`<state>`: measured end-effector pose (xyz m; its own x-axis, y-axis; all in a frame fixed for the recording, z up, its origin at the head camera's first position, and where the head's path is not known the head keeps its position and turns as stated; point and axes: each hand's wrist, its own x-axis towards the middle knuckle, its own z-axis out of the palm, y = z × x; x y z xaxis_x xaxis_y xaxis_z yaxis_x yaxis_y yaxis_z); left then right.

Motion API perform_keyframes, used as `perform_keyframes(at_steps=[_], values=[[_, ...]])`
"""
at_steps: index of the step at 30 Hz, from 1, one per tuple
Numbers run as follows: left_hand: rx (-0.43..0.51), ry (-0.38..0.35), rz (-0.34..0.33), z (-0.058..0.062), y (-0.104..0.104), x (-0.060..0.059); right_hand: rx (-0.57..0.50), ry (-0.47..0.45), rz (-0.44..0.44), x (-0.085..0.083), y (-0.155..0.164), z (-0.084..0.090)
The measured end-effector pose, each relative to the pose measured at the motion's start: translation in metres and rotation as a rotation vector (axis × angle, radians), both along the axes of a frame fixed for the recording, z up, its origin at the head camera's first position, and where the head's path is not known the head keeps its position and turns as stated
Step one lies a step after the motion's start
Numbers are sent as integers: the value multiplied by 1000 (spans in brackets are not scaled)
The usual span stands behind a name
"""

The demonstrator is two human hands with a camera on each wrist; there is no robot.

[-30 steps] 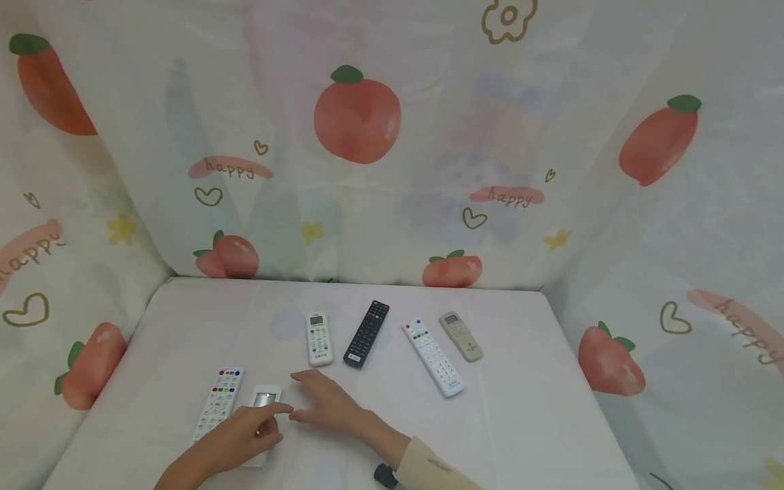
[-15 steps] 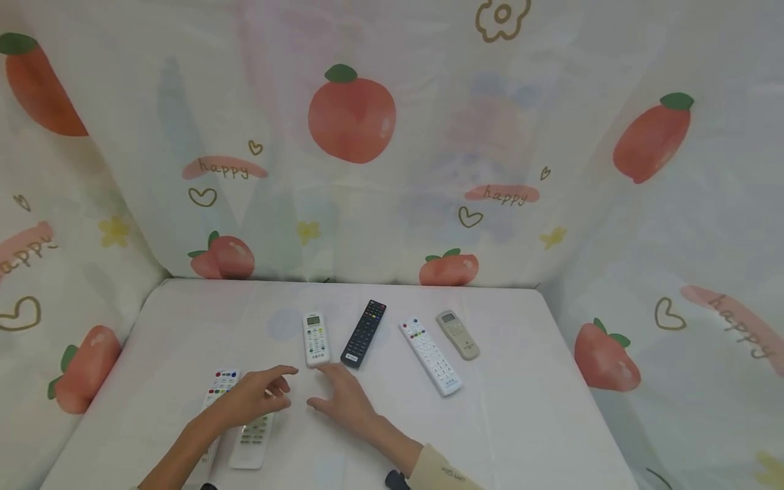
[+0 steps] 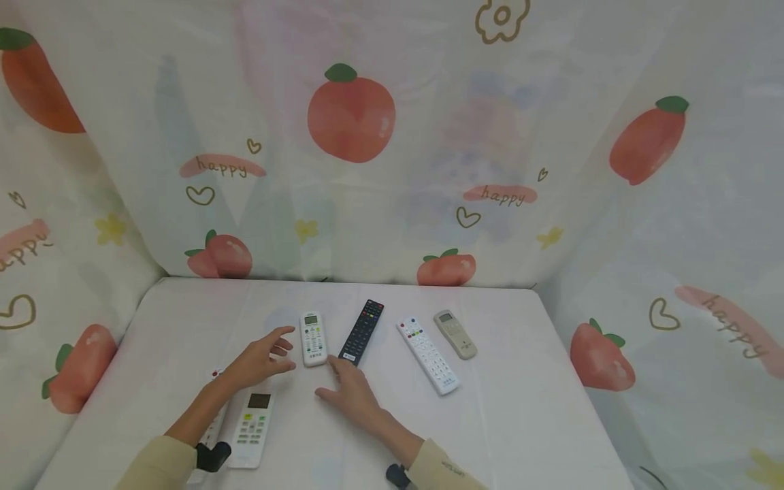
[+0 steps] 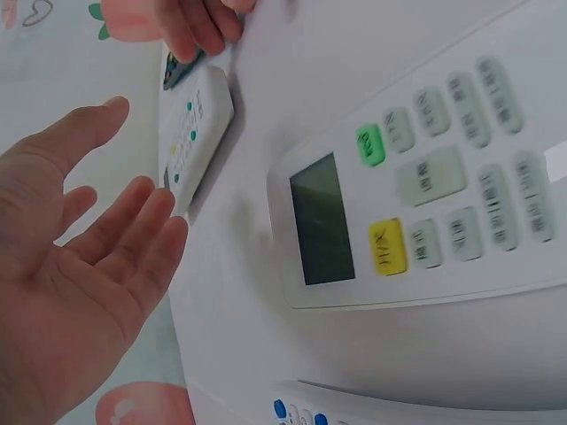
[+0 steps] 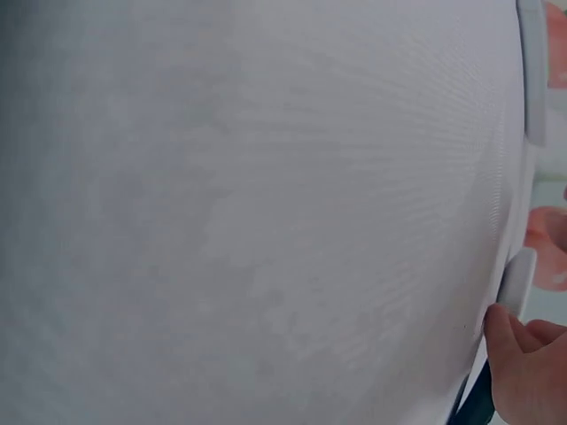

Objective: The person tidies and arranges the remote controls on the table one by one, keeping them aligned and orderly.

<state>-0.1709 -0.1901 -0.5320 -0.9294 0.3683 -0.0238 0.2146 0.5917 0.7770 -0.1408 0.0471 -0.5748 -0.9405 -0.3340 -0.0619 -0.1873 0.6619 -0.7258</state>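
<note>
- A white table (image 3: 520, 381) stands inside walls of pale cloth (image 3: 429, 136) printed with peaches, hearts and the word "happy".
- The left hand (image 3: 260, 357) hovers low over the table with its fingers straight and spread, holding nothing; the left wrist view shows the same open palm (image 4: 62, 292).
- The right hand (image 3: 349, 395) lies flat, palm down, fingers stretched forward and apart, gripping nothing.
- The two hands are apart, with bare table between them.
- A small white remote (image 3: 314, 338) lies between and just beyond both hands: the left fingertips are just beside its left edge, and the right index fingertip reaches close to its near end. Whether either hand touches it cannot be told.
- In the left wrist view that remote (image 4: 190, 142) lies just past the left fingertips, with the right fingers (image 4: 199, 27) at its far end.
- A black remote (image 3: 361, 331) lies just right of the white one, near the right index fingertip.
- A wide white remote (image 3: 252, 427) with a dark screen lies under the left forearm, near the table's front edge.
- Another remote (image 3: 211, 429) is mostly hidden beneath that forearm.
- Farther right lie a long white remote (image 3: 429, 355) and a beige remote (image 3: 455, 334), well apart from the hands.
- The right wrist view shows mostly blurred table and a fingertip (image 5: 518, 367).
</note>
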Motion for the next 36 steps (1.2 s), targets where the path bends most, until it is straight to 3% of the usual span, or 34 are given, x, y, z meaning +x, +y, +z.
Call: perform_keyframes(at_steps=[10, 18, 29, 36], values=[[-38, -106, 13, -12, 6, -35, -16, -9, -39, -9, 0, 0], [-89, -121, -16, -21, 0, -57, 28, -4, -23, -16, -5, 4], [-171, -211, 2, -18, 5, -74, 92, 10, 0, -23, -15, 9], [-211, -254, -11, -24, 8, -80, 119, 37, -1, -27, -20, 4]])
